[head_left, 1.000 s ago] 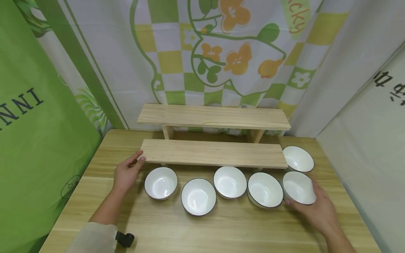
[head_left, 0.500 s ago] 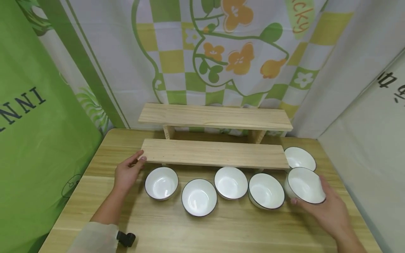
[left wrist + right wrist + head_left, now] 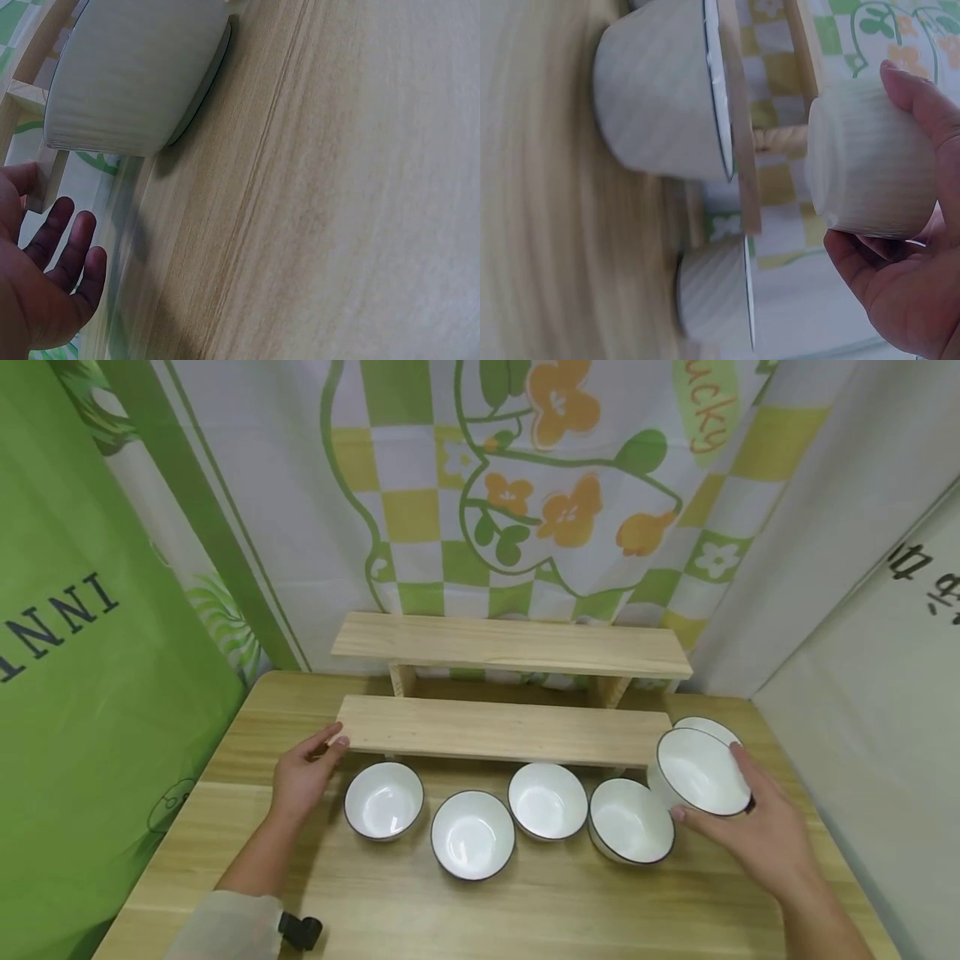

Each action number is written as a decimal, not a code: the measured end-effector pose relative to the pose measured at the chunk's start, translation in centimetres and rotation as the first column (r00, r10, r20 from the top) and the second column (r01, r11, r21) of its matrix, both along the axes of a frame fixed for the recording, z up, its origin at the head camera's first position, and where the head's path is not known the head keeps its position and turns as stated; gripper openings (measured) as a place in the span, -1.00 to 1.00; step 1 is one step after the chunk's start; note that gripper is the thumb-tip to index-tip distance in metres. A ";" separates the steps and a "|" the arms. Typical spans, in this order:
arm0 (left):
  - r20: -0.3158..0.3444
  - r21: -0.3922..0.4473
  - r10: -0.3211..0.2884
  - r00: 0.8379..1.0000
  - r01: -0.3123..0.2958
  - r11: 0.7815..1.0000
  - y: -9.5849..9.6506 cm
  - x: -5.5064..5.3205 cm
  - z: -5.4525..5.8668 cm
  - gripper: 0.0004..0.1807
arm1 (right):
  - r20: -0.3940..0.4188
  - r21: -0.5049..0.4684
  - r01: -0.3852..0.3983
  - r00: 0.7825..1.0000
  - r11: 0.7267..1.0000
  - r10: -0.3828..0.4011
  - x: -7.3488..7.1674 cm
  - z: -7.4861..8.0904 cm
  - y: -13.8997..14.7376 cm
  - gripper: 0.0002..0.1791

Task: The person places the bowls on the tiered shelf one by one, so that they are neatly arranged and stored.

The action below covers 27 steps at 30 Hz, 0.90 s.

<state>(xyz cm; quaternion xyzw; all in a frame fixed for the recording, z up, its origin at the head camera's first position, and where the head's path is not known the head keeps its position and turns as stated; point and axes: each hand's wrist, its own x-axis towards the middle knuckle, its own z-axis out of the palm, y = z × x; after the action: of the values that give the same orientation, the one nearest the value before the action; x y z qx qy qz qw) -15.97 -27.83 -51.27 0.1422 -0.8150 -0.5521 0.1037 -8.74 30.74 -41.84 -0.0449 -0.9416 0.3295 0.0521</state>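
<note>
My right hand grips a white bowl with a dark rim, thumb on one side and fingers on the other. The right wrist view shows this bowl raised off the table, its ribbed outside and foot visible. It overlaps the right end of the lower shelf board and another white bowl behind it. My left hand holds the left end of the two-tier wooden shelf at the lower board's corner, thumb and index finger on it. In the left wrist view its other fingers hang loosely.
Several white bowls stand in front of the shelf: a left one, one nearer the front, a middle one and a right one. The upper board stands higher behind. A patterned curtain backs the table.
My right hand has lifted the bowl from the table, first drawing it slightly right, then up and left towards the lower board's right end. My left hand stays on the shelf.
</note>
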 end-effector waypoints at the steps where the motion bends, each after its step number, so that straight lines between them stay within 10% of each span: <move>1: 0.000 0.000 0.002 1.000 -0.002 1.000 0.0 0.0 0.0 -0.45 | -0.002 -0.005 -0.007 1.000 1.000 0.007 -0.2 0.2 -0.3 0.38; 27: 0.017 -0.022 0.012 1.000 -0.012 1.000 0.0 0.0 0.3 -0.49 | -0.021 -0.052 -0.158 0.987 0.986 0.157 -4.8 4.2 -6.9 0.43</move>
<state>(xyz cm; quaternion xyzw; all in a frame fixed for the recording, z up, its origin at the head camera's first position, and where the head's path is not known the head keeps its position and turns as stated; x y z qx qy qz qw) -15.93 -27.81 -50.96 0.1507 -0.8210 -0.5413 0.1015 -13.56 23.82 -37.69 0.0313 -0.9326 0.3581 0.0326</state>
